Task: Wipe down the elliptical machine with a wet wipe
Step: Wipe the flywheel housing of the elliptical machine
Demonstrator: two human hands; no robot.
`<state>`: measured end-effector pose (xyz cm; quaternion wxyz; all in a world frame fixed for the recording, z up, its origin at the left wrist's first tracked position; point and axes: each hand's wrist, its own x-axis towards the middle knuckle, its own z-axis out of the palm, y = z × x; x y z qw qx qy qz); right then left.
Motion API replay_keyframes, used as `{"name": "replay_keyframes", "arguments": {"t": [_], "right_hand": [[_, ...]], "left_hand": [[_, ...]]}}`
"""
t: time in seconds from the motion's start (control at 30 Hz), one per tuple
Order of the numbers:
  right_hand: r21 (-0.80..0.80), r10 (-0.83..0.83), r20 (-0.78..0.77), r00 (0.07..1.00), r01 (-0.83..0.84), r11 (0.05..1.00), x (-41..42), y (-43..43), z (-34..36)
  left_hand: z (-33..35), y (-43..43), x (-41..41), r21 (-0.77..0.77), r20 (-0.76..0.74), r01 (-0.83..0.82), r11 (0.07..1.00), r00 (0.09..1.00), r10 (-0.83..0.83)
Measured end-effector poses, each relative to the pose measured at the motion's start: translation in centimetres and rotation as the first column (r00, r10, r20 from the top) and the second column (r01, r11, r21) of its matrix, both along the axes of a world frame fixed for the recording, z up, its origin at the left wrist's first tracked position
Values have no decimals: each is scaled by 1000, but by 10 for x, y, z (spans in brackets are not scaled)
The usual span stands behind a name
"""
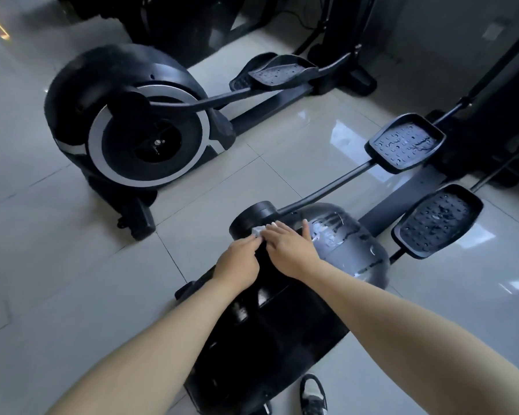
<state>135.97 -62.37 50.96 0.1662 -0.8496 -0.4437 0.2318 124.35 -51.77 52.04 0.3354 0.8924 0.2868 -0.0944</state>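
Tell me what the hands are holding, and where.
The wet wipe: the left hand seems to pinch its near edge, the right hand presses flat on it, atop the flywheel housing.

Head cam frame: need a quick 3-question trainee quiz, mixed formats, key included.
1. True or false: the wet wipe is on the far elliptical's flywheel cover.
2. Which hand lies with straight fingers over the wipe? A) left hand B) right hand C) neither
3. How many pedals of the near elliptical are in view?

Key
1. False: it is on the near elliptical's housing, not the far elliptical.
2. B: the right hand is flat; the left hand curls at the wipe's edge.
3. Two: the near pedal and the far pedal.
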Motion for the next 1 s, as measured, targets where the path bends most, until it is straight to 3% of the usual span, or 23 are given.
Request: {"name": "replay_keyframes", "arguments": {"t": [0.1, 0.27, 0.37, 0.57, 0.63, 0.73, 0.87, 1.0], "right_hand": [[-60, -13, -23, 1000, 12, 998, 37, -6, 0], [-162, -187, -61, 980, 175, 971, 76, -10, -11], [-110, -121, -17, 993, 118, 987, 54, -4, -13], [-29, 117, -85, 989, -120, 992, 16, 6, -3], [-14, 58, -66, 996, -60, 998, 27, 0, -7], [-45, -204, -44, 978, 203, 978, 47, -20, -19], [33, -236, 29, 971, 235, 971, 34, -46, -21], [119, -68, -13, 998, 69, 990, 1, -66, -19]], "left_hand": [[-4, -5, 9, 18, -53, -34, 999, 998, 35], [-10, -15, 11, 7, -41, -121, 993, 992, 121], [-10, -13, 11, 14, -38, -154, 988, 987, 155], [-10, -14, 5, 49, 43, -96, 994, 995, 94], [-11, -14, 3, 44, 24, -87, 995, 996, 86], [-13, -14, 3, 39, -4, -58, 998, 998, 59], [-15, -24, 0, 227, 39, 1, 974, 999, -11], [-14, -44, -4, 357, 61, 32, 933, 996, -58]]}}
